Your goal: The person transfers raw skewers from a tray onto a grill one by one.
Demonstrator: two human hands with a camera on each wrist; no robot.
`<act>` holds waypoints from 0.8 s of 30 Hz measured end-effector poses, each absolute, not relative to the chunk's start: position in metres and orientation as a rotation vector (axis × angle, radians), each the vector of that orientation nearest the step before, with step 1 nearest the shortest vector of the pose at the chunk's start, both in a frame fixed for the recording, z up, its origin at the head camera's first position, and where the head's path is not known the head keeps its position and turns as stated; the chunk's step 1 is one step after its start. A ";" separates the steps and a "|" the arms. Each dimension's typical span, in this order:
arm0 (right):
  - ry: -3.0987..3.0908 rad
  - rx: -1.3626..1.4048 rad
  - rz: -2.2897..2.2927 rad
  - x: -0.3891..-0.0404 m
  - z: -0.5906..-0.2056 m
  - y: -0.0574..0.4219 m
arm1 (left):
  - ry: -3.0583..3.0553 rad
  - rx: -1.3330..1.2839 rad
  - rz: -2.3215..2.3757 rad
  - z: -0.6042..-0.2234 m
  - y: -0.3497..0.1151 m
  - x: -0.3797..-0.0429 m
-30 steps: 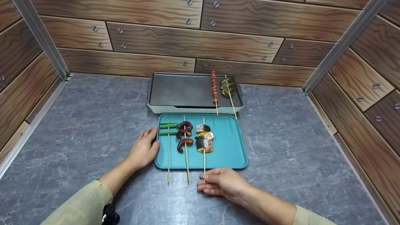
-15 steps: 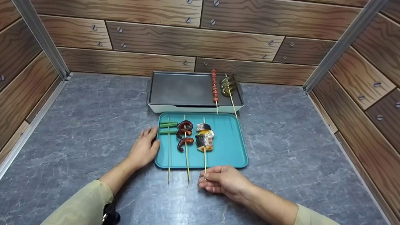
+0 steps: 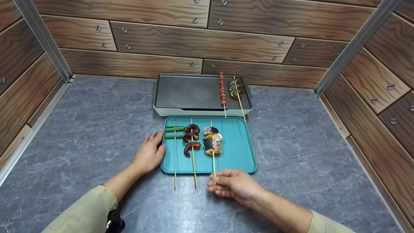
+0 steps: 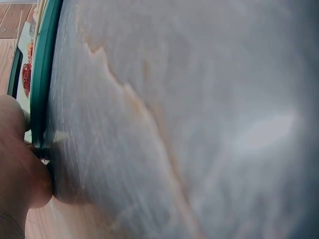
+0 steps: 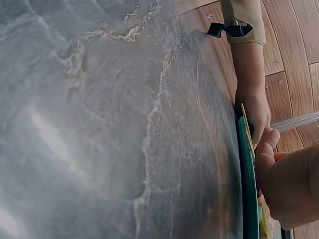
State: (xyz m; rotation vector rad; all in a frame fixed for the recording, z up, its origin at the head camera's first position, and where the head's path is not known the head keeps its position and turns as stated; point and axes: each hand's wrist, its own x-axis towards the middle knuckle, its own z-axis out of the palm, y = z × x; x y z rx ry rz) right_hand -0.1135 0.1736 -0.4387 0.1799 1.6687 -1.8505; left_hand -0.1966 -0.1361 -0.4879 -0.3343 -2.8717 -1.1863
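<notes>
In the head view my right hand pinches the lower stick of a skewer threaded with silvery-skinned fish chunks and a yellow piece. The fish pieces lie over the teal tray, the near end tipped up slightly. My left hand rests with extended fingers along the tray's left edge. Left of the fish lie a skewer of dark red octopus tentacles and a skewer of green stalks, their sticks jutting past the front rim. The left wrist view catches the tray's rim beside the left hand.
Behind the tray stands a flat grill with a dark plate and white base. On its right side lie a skewer of small red pieces and one of dark green pieces. Wood-patterned walls enclose the grey tabletop.
My right hand has shifted slightly forward and to the right with the fish skewer, whose near end has lifted a little. The left hand stays at the tray's edge.
</notes>
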 end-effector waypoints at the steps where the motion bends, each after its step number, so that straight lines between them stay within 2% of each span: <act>1: 1.669 0.177 -1.853 -0.114 -0.438 0.174 | -2.872 -0.337 -1.189 -0.488 -0.136 -0.197; 24: 1.704 0.145 -1.867 -0.107 -0.427 0.178 | -2.890 -0.320 -1.196 -0.486 -0.136 -0.197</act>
